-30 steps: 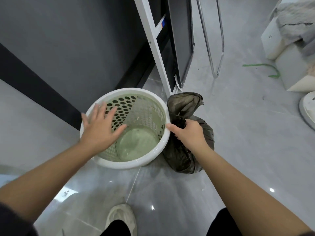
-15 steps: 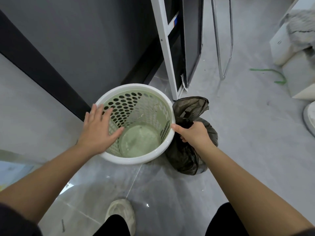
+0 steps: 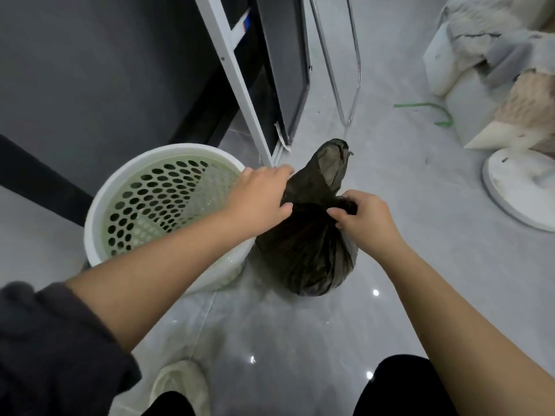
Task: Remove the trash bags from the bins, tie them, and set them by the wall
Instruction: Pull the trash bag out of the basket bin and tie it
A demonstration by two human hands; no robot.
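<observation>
Head view.
- Bag [image 3: 306, 247]: we are seeing it standing on the floor [image 3: 414, 187], just right of the bin [image 3: 99, 211], with its neck gathered.
- Left hand [image 3: 258, 199]: we are curling it round the neck's left side.
- Right hand [image 3: 365, 219]: we are pinching the neck's right side.

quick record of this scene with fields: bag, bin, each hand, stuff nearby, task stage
trash bag: dark, full, standing on the floor right of the bin, neck gathered, loose top sticking up
bin: green, perforated, white rim, upright, no bag inside
left hand: thumb and fingers round the left side of the bag's neck
right hand: pinches the right side of the neck
nearby: white frame behind the bag; green strip on the floor farther back
task stage: bag out of the bin; no finished knot visible
</observation>
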